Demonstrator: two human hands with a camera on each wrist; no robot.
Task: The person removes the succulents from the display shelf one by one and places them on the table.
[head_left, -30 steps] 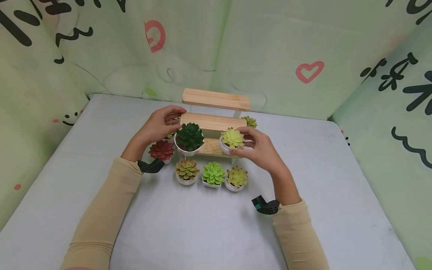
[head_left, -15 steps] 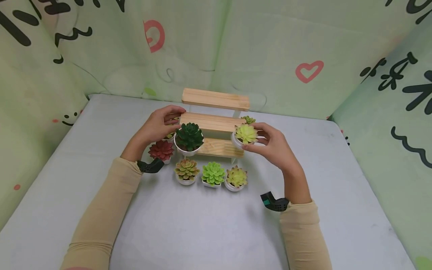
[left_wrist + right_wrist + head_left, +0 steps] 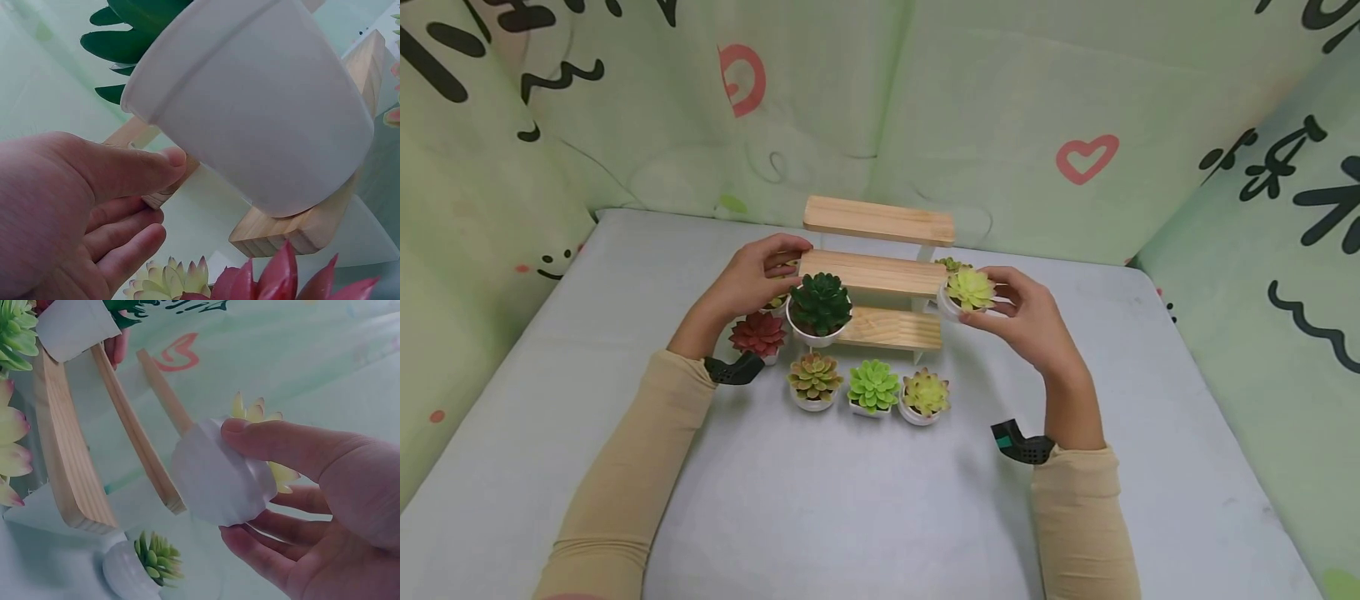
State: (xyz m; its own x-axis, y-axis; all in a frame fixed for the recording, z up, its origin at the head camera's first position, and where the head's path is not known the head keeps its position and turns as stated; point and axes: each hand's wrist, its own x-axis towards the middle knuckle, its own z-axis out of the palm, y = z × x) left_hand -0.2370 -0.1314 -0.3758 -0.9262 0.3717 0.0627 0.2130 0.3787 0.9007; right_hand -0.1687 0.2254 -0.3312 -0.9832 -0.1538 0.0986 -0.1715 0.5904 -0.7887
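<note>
A three-tier wooden plant stand [image 3: 872,271] stands on the white table. At its left side my left hand [image 3: 752,275] grips the end of the middle shelf [image 3: 164,192] between thumb and fingers. Just beside that thumb, a dark green succulent in a white pot [image 3: 820,307] sits on the lowest shelf [image 3: 891,328]. With thumb and fingertips my right hand [image 3: 1026,312] holds a pale yellow-green succulent in a small white pot [image 3: 967,290], off the right end of the stand. In the right wrist view this white pot [image 3: 219,472] is tilted and clear of the shelves.
In front of the stand are a brownish-green succulent [image 3: 815,379], a bright green one [image 3: 874,387] and a yellowish one [image 3: 925,394]. A red succulent [image 3: 758,335] stands by the left wrist. Another green succulent [image 3: 953,264] is behind the held pot. A printed curtain [image 3: 985,108] hangs behind.
My right hand has carried the pale yellow-green succulent from over the right part of the lowest shelf rightward, past the stand's end. The left hand and the dark green succulent have stayed put.
</note>
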